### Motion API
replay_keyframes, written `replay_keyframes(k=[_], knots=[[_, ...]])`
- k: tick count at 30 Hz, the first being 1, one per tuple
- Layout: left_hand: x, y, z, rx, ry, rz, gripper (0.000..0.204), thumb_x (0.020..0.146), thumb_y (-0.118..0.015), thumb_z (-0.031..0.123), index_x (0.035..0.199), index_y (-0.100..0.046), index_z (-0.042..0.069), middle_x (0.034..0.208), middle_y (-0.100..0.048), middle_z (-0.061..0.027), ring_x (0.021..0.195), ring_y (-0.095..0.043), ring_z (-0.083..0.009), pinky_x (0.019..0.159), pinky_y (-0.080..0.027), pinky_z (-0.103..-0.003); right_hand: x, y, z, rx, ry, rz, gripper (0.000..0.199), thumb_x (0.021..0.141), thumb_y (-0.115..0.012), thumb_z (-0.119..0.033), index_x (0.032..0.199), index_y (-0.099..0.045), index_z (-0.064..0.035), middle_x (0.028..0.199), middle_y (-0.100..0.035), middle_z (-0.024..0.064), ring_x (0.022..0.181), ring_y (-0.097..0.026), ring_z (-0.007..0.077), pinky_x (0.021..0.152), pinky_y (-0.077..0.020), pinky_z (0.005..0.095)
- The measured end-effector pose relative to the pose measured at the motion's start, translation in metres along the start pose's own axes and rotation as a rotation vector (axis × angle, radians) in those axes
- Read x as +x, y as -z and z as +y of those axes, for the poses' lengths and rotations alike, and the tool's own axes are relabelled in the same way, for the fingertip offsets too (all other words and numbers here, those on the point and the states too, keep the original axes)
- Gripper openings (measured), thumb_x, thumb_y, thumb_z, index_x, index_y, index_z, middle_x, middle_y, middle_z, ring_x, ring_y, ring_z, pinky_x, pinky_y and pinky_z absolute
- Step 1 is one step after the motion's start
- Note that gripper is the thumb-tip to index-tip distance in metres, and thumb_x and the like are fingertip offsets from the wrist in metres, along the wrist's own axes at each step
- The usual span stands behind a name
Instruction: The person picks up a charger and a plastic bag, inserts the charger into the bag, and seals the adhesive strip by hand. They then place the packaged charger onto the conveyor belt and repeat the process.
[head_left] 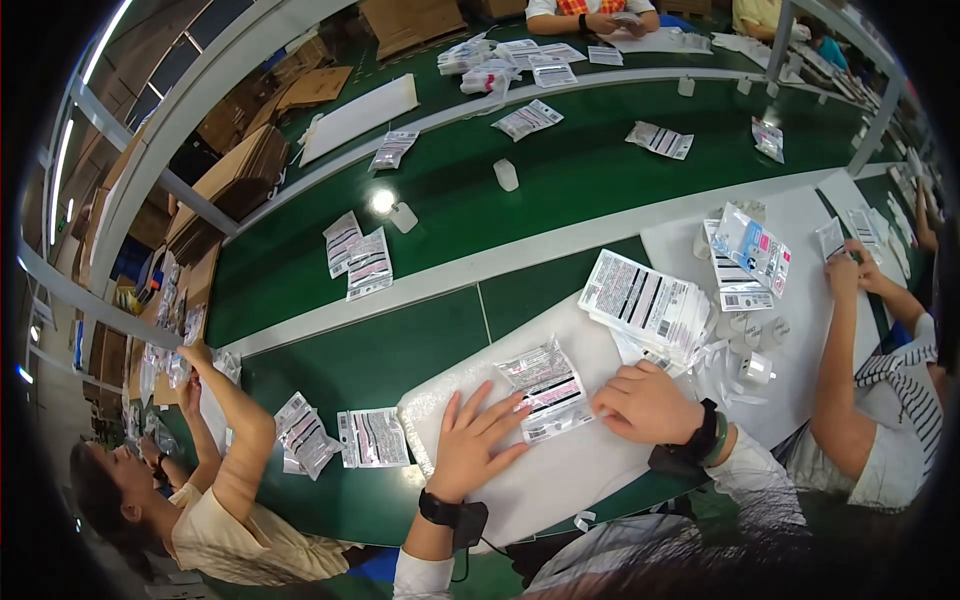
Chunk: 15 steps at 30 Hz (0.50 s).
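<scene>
A clear plastic packet with a printed white card lies on a white foam sheet in front of me. My left hand is open, its fingers spread, with fingertips on the packet's left edge. At the packet's lower right edge, my right hand has its fingers curled closed; what they pinch, if anything, is hidden beneath them. Just beyond that hand is a pile of printed cards. Clear plastic pieces and a white cylindrical part lie to its right.
Finished-looking packets lie left of the sheet. Beyond a pale rail, a green conveyor belt carries scattered packets. More packets with a blue card are stacked at the right. Co-workers sit on my left, right and across the belt.
</scene>
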<state>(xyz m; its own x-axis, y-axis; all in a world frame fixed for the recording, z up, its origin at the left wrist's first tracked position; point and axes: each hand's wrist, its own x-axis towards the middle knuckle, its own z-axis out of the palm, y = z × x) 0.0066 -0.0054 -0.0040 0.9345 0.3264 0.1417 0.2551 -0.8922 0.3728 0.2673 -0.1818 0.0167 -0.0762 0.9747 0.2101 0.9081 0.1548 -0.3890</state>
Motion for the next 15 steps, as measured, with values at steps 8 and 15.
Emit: replay_keyframes(k=[8, 15], knots=[[0.009, -0.011, 0.015, -0.028, 0.108, 0.166, 0.038, 0.081, -0.077, 0.036, 0.118, -0.072, 0.028, 0.133, -0.063, 0.0078, 0.139, -0.046, -0.0252, 0.118, -0.021, -0.054, 0.025, 0.012, 0.006, 0.228, -0.119, 0.17, 0.032, 0.078, -0.082, -0.034, 0.093, -0.064, -0.012, 0.09, -0.06, 0.0024, 0.086, -0.06, 0.0243, 0.079, -0.0438, 0.0359], [0.012, -0.021, 0.021, 0.022, 0.151, 0.29, 0.03, 0.08, -0.079, 0.03, 0.109, -0.072, 0.025, 0.119, -0.066, 0.0044, 0.13, -0.054, -0.025, 0.115, -0.027, -0.052, 0.027, -0.021, -0.007, 0.168, -0.157, 0.189, 0.035, 0.076, -0.083, -0.031, 0.099, -0.065, -0.0121, 0.094, -0.059, 0.0028, 0.088, -0.061, 0.0259, 0.078, -0.0462, 0.0383]])
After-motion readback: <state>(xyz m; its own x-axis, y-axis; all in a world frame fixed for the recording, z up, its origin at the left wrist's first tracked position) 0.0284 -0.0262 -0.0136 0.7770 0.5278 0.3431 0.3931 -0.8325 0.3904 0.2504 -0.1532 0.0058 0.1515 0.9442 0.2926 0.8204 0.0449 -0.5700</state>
